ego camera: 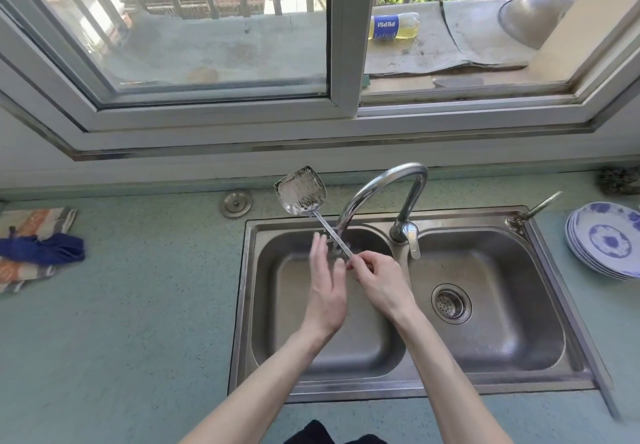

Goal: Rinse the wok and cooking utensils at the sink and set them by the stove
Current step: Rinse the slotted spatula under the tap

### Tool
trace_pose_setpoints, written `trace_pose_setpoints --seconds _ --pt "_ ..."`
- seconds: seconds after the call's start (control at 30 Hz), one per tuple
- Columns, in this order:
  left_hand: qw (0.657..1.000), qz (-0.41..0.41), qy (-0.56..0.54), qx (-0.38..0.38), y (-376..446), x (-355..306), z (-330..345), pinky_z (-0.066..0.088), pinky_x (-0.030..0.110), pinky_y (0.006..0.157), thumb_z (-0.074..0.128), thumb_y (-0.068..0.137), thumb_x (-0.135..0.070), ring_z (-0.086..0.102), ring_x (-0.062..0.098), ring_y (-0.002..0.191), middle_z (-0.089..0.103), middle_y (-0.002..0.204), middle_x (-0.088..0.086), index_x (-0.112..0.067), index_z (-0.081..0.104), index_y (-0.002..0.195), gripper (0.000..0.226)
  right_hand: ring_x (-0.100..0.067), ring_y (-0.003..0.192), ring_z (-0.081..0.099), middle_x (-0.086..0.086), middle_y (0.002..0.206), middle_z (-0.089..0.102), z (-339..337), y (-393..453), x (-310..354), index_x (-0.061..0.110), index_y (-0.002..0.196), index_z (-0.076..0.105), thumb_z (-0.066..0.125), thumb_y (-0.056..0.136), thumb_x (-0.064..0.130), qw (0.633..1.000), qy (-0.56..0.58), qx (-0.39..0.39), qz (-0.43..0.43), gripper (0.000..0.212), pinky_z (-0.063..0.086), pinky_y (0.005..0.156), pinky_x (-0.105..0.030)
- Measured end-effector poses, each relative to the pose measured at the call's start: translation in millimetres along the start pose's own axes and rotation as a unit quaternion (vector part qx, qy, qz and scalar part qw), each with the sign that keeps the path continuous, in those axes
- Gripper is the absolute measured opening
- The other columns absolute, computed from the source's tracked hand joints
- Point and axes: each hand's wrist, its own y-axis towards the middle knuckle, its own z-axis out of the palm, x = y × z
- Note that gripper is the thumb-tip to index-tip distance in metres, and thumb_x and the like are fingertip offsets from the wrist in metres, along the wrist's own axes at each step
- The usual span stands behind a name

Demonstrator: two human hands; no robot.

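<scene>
Right hand (pixel 375 281) pinches the thin steel handle of a flat-bladed spatula (pixel 300 191) over the left sink (pixel 270 305) basin — left hand (pixel 325 291) beside it, fingers straight, grasping nothing.

We see two bare forearms coming up from the lower edge of the frame, uncovered from elbow to wrist, with no sleeves showing on either. The left hand (pixel 325 291) and the right hand (pixel 381 281) wear no gloves, and we can make out no rings, watch or bracelet on the fingers or wrists. At the bottom centre of the frame, between the forearms, a patch of dark garment (pixel 322 435) shows.
</scene>
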Motion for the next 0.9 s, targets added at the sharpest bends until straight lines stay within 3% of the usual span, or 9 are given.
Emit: trace_pose_setpoints --seconds 0.07,0.17,0.3,0.43,0.6,0.73,0.8,0.9 --pt "0.973 -0.147 -0.179 -0.019 9 -9 6 0.037 0.030 0.119 0.043 0.109 -0.037 0.049 0.014 0.140 0.045 0.156 0.008 -0.015 0.037 0.153 0.050 -0.015 0.073 0.067 0.005 0.076 0.074 2 1 2 0.023 0.084 0.076 0.059 0.102 0.033 1.000 0.002 0.007 -0.004 0.026 0.055 0.079 -0.041" --pt "0.911 -0.234 -0.339 -0.021 26 -23 5 0.061 0.032 0.087 0.052 0.108 -0.021 0.073 0.027 0.106 0.074 0.117 0.021 -0.004 0.061 0.121 0.024 -0.007 0.079 0.069 0.010 0.082 0.076 2 -1 5 0.026 0.092 0.078 0.059 0.104 0.035 1.000 -0.003 0.016 -0.014 0.025 0.054 0.078 -0.035" --pt "0.882 -0.257 -0.394 -0.012 38 -28 4 0.062 0.030 0.072 0.056 0.104 -0.006 0.077 0.026 0.093 0.077 0.105 0.017 0.000 0.063 0.111 0.013 -0.005 0.071 0.066 0.010 0.078 0.074 0 -5 3 0.030 0.091 0.073 0.058 0.104 0.042 0.999 0.002 0.033 -0.002 0.023 0.053 0.075 -0.034" --pt "0.868 -0.277 -0.409 -0.043 56 -28 3 0.063 0.030 0.076 0.056 0.103 -0.002 0.076 0.028 0.095 0.075 0.108 0.021 0.006 0.064 0.108 0.012 -0.004 0.056 0.050 0.016 0.062 0.064 -8 -14 -9 0.024 0.084 0.070 0.057 0.104 0.042 0.998 0.025 0.040 0.038 0.030 0.044 0.065 -0.034" --pt "0.827 -0.321 -0.460 -0.044 67 -31 7 0.064 0.030 0.071 0.047 0.107 -0.006 0.077 0.026 0.087 0.074 0.108 0.024 0.010 0.061 0.117 0.023 -0.005 0.056 0.042 0.016 0.060 0.054 -16 -29 -14 0.021 0.082 0.062 0.052 0.106 0.033 0.999 0.021 0.005 0.041 0.029 0.038 0.060 -0.029" --pt "0.792 -0.345 -0.483 -0.144 89 -30 -4 0.063 0.027 0.063 0.051 0.108 -0.012 0.076 0.023 0.079 0.077 0.095 0.019 0.008 0.060 0.123 0.027 -0.007 0.057 0.040 0.007 0.061 0.049 -22 -47 -16 0.019 0.076 0.058 0.055 0.105 0.034 0.998 0.035 -0.012 0.044 0.034 0.034 0.057 -0.027" --pt "0.793 -0.345 -0.476 -0.159 97 -29 -14 0.063 0.026 0.062 0.052 0.107 -0.011 0.077 0.020 0.073 0.078 0.081 0.014 0.005 0.062 0.117 0.022 -0.008 0.057 0.039 0.008 0.059 0.047 -27 -58 -20 0.019 0.074 0.057 0.056 0.106 0.037 0.998 0.042 -0.012 0.039 0.037 0.032 0.055 -0.024" --pt "0.813 -0.342 -0.451 -0.140 91 -36 -16 0.064 0.027 0.065 0.051 0.107 -0.008 0.077 0.020 0.076 0.077 0.089 0.016 0.007 0.062 0.117 0.021 -0.007 0.057 0.041 0.002 0.060 0.049 -29 -64 -22 0.019 0.075 0.058 0.056 0.106 0.038 0.998 0.038 -0.027 0.039 0.037 0.033 0.054 -0.023"
